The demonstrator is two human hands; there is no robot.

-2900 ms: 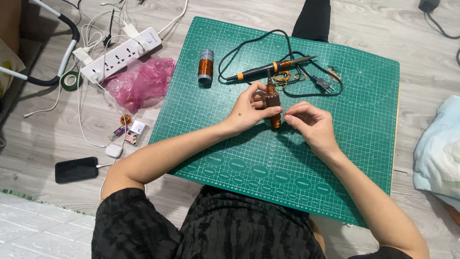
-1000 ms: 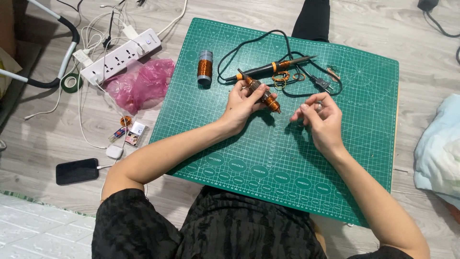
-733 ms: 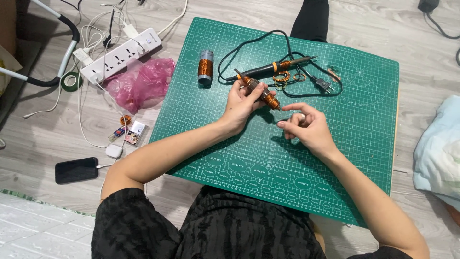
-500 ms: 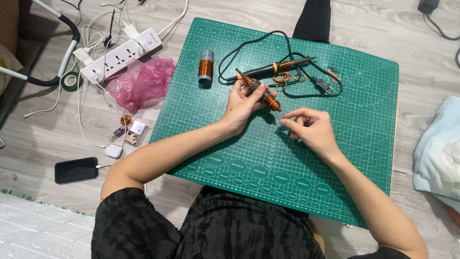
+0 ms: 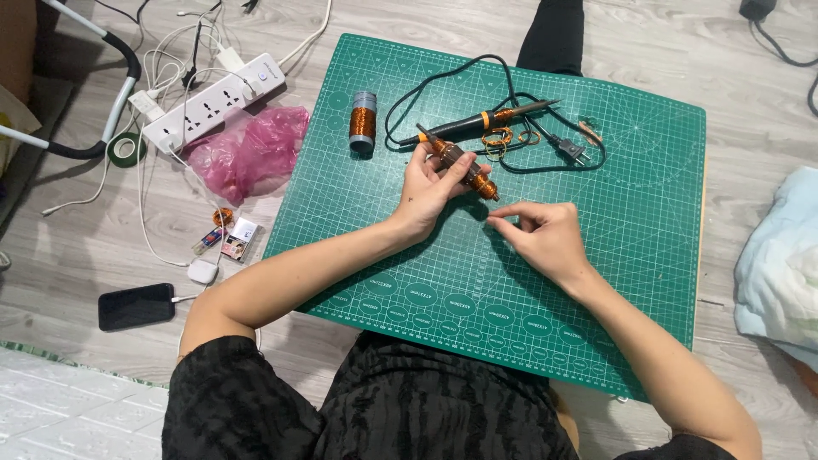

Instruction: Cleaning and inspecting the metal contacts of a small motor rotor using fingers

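My left hand (image 5: 426, 181) grips a short rod wound with copper wire (image 5: 460, 163), tilted over the green cutting mat (image 5: 409, 255). Just right of the rod's lower end, my right hand (image 5: 541, 234) rests on the mat with thumb and fingers pinched together; whether a thin wire runs between them is too fine to tell. A soldering iron with an orange collar (image 5: 486, 123) and its black cord (image 5: 520, 162) lie just beyond the hands. A spool of copper wire (image 5: 363, 121) stands upright at the mat's upper left.
Left of the mat on the wooden floor lie a white power strip (image 5: 213, 100), a pink plastic bag (image 5: 247, 153), a roll of dark tape (image 5: 126, 149), small parts and a black phone (image 5: 136, 306). A pale blue cloth (image 5: 780, 264) sits at the right edge.
My right hand drew away from the rod to the right, then came back left and lower, pinched near the rod's end. The left hand tilted the rod and kept hold of it.
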